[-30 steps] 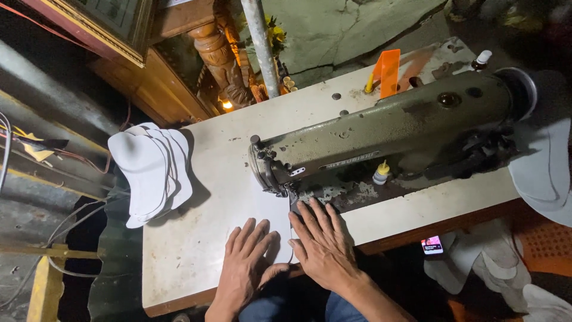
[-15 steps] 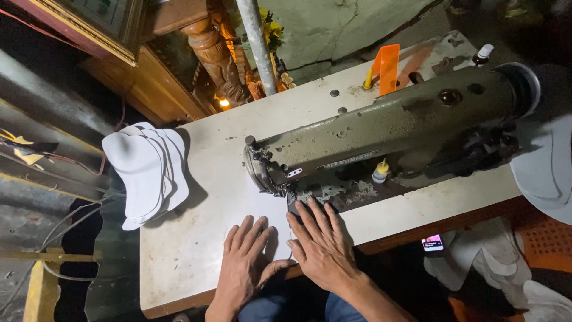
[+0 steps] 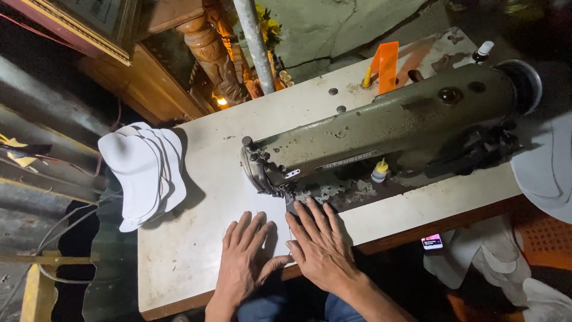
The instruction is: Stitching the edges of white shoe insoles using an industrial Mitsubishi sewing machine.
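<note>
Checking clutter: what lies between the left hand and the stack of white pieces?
Head view: only bare tabletop between the left hand and the stack.

Cut pieces (image 3: 145,173) left of sewing machine (image 3: 381,134)

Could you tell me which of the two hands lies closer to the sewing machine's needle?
The right hand: its fingertips reach the needle area of the sewing machine, while the left hand lies farther back.
</note>
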